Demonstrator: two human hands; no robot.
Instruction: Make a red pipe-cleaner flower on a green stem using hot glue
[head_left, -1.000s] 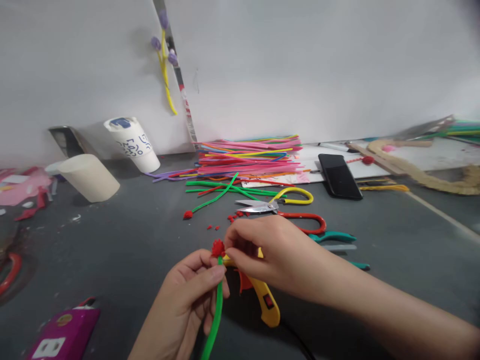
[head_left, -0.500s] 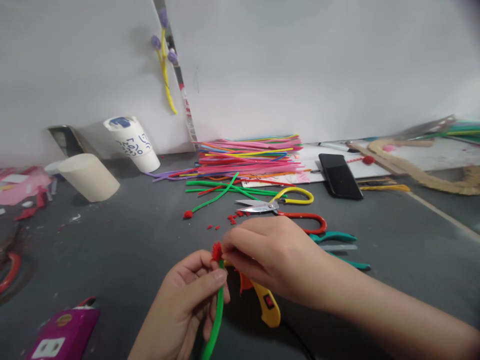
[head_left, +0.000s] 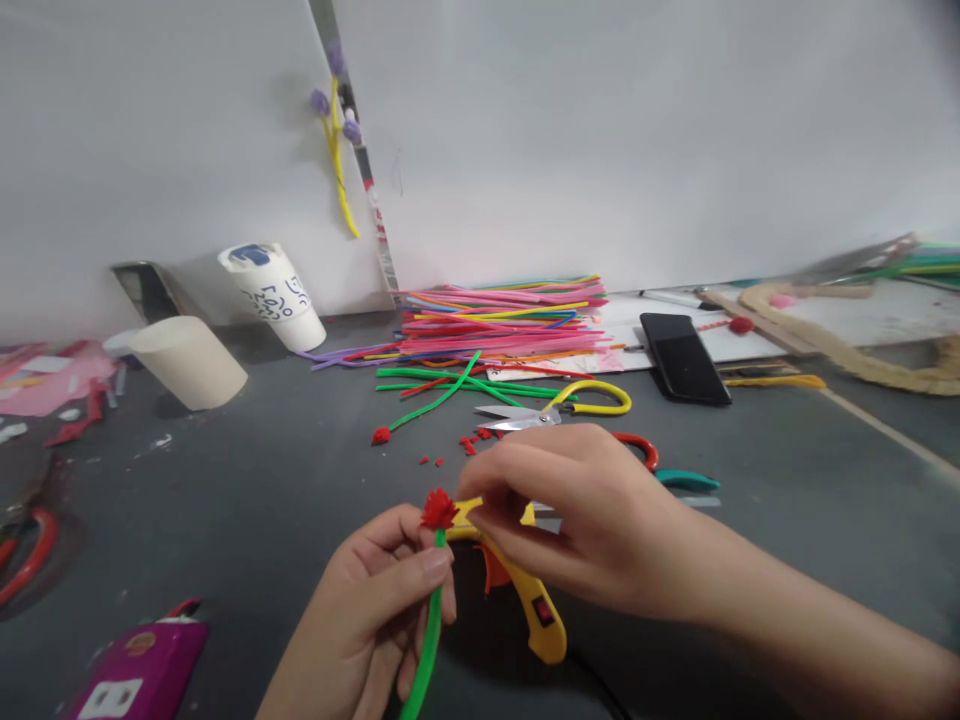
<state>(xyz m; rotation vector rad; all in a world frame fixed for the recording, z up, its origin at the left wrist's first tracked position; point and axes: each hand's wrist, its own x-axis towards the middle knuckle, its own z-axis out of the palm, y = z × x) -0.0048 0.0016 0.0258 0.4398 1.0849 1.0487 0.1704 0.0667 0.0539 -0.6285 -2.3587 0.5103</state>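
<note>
My left hand [head_left: 382, 590] is closed on a pipe cleaner flower, pinching its green stem [head_left: 429, 650] just below the ruffled red head [head_left: 439, 508]. Close to the right of that head is my right hand [head_left: 577, 510], with a gap between thumb and forefinger and nothing visible in them. Below and partly behind the right hand lies a yellow glue gun [head_left: 546, 610] with an orange trigger. Scissors [head_left: 592, 397] with yellow and red handles lie beyond it, partly covered. Small red bits [head_left: 469, 442] are scattered near the blades, beside another green stem with a red tip [head_left: 381, 435].
A stack of coloured pipe cleaners [head_left: 502, 320] lies at the back, with a black phone [head_left: 684, 358] to its right. Teal-handled pliers [head_left: 688, 480] are partly hidden. Paper cups [head_left: 191, 365] stand back left; a purple packet [head_left: 142, 670] lies front left.
My right hand has moved slightly right, off the red flower head, and its thumb and forefinger have parted. My left hand keeps its hold on the stem. The view has shifted slightly.
</note>
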